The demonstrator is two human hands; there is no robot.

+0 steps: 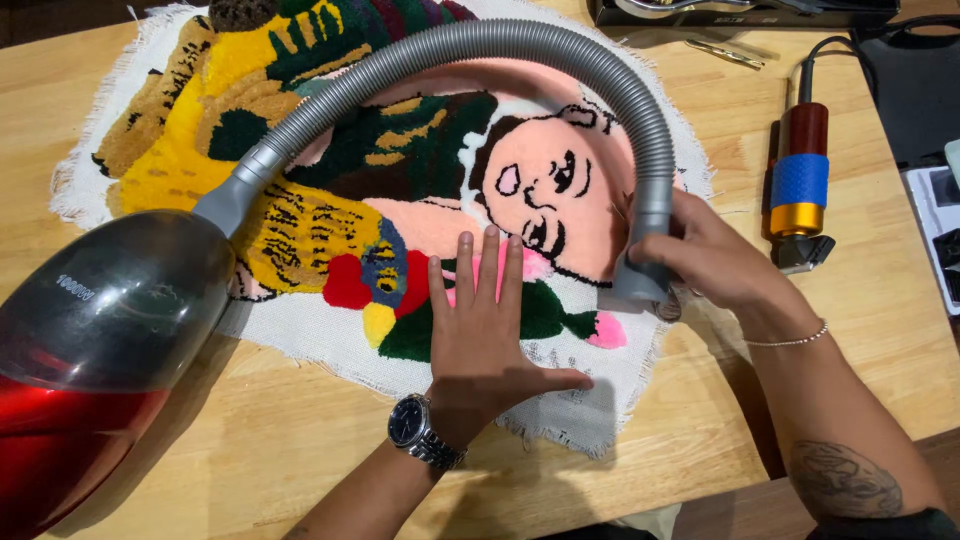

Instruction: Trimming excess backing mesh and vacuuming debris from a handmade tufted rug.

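Hands: left (487, 330) flattens rug (420, 200), right (700, 255) grips hose (640, 150).

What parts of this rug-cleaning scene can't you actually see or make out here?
- Vacuum nozzle mouth, head view: hidden by the right hand and the rug.
- Red vacuum body: cut off by the left and bottom edges.
- Rug top: cropped by the upper edge, partly crossed by the grey hose.
- Rug under the left hand: covered.
- Tray at the right edge: cut off.
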